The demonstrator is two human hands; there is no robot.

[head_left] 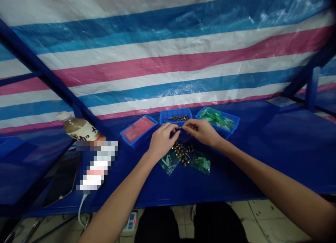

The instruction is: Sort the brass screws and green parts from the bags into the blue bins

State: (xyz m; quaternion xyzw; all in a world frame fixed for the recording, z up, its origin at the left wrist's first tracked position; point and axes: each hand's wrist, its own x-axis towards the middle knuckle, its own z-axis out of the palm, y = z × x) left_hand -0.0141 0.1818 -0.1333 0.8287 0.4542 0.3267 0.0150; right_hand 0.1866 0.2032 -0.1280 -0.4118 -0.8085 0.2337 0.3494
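My left hand (163, 140) and my right hand (201, 131) meet over the blue table, each pinching one end of a small brass-coloured metal part (180, 127). Just below them lies a loose pile of similar metal pieces (182, 152). A clear bag with pale plugs (168, 161) is left of the pile, and another bag with screws and plugs (201, 162) is on its right. Behind my hands stands a blue tray of metal pieces (175, 115). To its left is a tray with pink packets (139, 129), and to its right one with green bags (216, 118).
On the left, a bottle (78, 127) stands near a dark tablet-like device (61, 181) and a blurred-out object with a white cable (82, 208). A striped sheet (168, 64) hangs behind the table (275, 141). Blue frame bars slant at both sides.
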